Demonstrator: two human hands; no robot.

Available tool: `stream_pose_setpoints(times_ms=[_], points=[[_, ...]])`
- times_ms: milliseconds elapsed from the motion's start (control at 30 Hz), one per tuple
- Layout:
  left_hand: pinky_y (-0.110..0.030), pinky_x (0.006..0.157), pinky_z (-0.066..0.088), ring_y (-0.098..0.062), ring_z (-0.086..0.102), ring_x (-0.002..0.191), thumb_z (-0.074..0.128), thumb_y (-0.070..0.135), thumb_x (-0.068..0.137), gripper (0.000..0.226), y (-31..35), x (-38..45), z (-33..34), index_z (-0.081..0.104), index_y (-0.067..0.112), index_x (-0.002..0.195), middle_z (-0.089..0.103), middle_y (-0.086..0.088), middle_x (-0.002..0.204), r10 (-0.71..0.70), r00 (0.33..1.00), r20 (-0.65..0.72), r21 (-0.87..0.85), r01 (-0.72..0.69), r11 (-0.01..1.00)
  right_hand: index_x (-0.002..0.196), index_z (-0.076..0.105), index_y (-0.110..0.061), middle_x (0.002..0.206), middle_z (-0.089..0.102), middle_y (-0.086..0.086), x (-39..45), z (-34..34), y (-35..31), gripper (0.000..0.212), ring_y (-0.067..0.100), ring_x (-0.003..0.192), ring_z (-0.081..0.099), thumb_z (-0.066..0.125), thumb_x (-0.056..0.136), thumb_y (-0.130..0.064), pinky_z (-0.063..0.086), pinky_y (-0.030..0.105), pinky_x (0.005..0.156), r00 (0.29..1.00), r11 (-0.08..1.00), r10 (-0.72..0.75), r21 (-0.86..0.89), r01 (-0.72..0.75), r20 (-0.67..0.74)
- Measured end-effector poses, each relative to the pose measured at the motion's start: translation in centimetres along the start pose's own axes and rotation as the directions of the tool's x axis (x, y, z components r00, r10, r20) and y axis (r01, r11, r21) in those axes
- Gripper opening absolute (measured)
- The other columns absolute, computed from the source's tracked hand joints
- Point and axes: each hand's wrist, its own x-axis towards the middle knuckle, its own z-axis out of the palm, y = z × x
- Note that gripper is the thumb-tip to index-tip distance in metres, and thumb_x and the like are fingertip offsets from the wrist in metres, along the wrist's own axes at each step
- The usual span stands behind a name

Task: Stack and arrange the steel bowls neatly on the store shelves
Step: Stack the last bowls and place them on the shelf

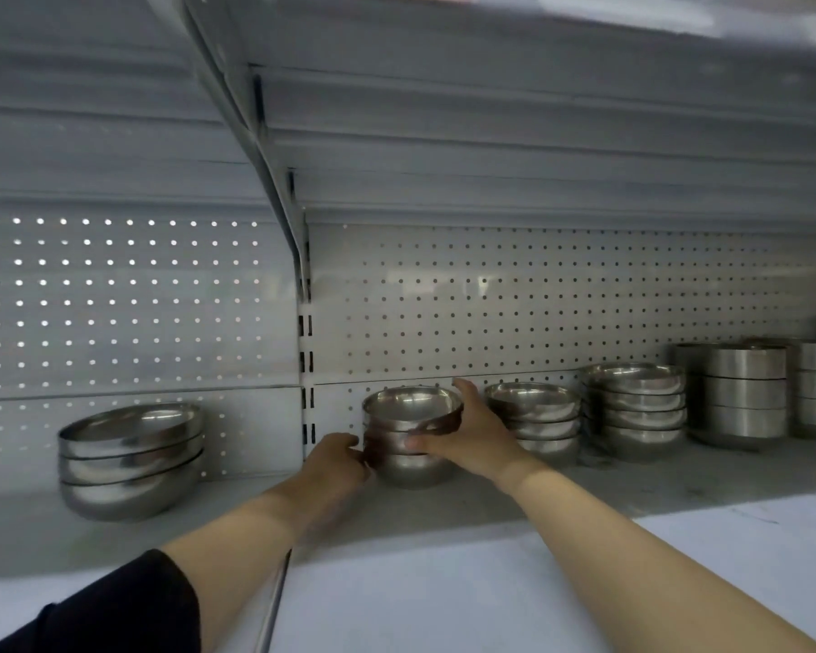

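Reaching into the shelf bay, both hands closed on a short stack of steel bowls (411, 431) that stood on the grey shelf (491, 501) just right of the slotted upright (306, 365). The left hand (335, 461) gripped the stack low on its left side, fingers curled against the lower bowls. The right hand (472, 431) wrapped the upper right side, thumb across the front and fingers round the rim behind. The bowls were round-bottomed, polished and mirror-bright, nested so that only their rims and upper bands showed; the top one sat slightly tilted, its hollow catching the light.

To the left, in the next bay, a leaning pile of wider bowls (130, 457) rested apart. To the right came another low stack (535, 417), a taller one (637, 407), then straight-sided steel containers (740, 393). A perforated back panel (538, 304) stood behind them all.
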Motion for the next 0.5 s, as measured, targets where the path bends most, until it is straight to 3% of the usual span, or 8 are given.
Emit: stream_pose_setpoints(times_ms=[67,133,200,300,400,500], points=[[-0.022,0.082,0.05,-0.032,0.061,0.098,0.053,-0.005,0.086,0.044,0.6,-0.9,-2.0,0.045,-0.008,0.129,0.062,-0.024,0.108,0.023,1.0,0.003,-0.118,-0.023,0.993,0.148,0.015,-0.025,0.15,0.032,0.002,-0.3,-0.2,-1.2,0.109,0.023,0.134,0.035,0.08,0.064,-0.051,0.032,0.026,0.095,0.995,1.0,-0.019,-0.024,0.017,-0.098],[-0.025,0.089,0.048,-0.032,0.057,0.112,0.055,-0.003,0.086,0.049,1.0,-2.3,-4.8,0.043,-0.001,0.134,0.056,-0.02,0.125,0.093,0.995,-0.04,-0.125,-0.097,0.987,0.146,0.018,-0.026,0.149,0.032,0.005,-0.7,-0.2,-2.5,0.102,0.024,0.133,0.035,0.076,0.067,-0.054,0.037,0.024,0.094,0.982,0.997,-0.063,-0.054,0.054,-0.178],[-0.029,0.096,0.044,-0.028,0.053,0.12,0.053,-0.002,0.088,0.045,0.7,-3.8,-8.0,0.046,0.002,0.133,0.052,-0.016,0.133,0.189,0.979,-0.081,-0.093,-0.196,0.976,0.143,0.023,-0.029,0.145,0.037,0.003,-1.2,-0.1,-4.0,0.092,0.021,0.129,0.039,0.074,0.07,-0.052,0.044,0.015,0.082,0.966,0.992,-0.128,-0.05,0.12,-0.223],[-0.028,0.101,0.04,-0.026,0.052,0.123,0.045,-0.009,0.091,0.041,-1.4,-6.0,-13.6,0.047,-0.001,0.131,0.054,-0.015,0.133,0.245,0.956,-0.159,-0.113,-0.265,0.958,0.137,0.032,-0.032,0.136,0.044,-0.001,-1.4,1.0,-6.8,0.078,0.015,0.118,0.046,0.072,0.073,-0.051,0.038,0.025,0.086,0.933,0.971,-0.24,-0.072,0.229,-0.268],[-0.026,0.103,0.038,-0.023,0.054,0.119,0.039,-0.016,0.089,0.042,-5.0,-7.5,-19.8,0.048,-0.002,0.128,0.055,-0.015,0.13,0.173,0.931,-0.322,-0.174,-0.238,0.956,0.133,0.035,-0.032,0.13,0.045,-0.005,-1.1,3.7,-10.3,0.074,0.01,0.107,0.046,0.072,0.072,-0.052,0.039,0.025,0.081,0.939,0.956,-0.289,-0.101,0.274,-0.185],[-0.026,0.095,0.04,-0.027,0.052,0.121,0.046,-0.009,0.09,0.042,-10.1,-7.3,-24.9,0.049,0.0,0.13,0.054,-0.015,0.132,0.099,0.892,-0.442,-0.08,-0.149,0.986,0.134,0.03,-0.036,0.135,0.04,-0.003,-0.4,8.5,-13.6,0.079,0.012,0.109,0.044,0.07,0.069,-0.059,0.038,0.026,0.081,0.973,0.971,-0.231,-0.06,0.23,-0.004]])
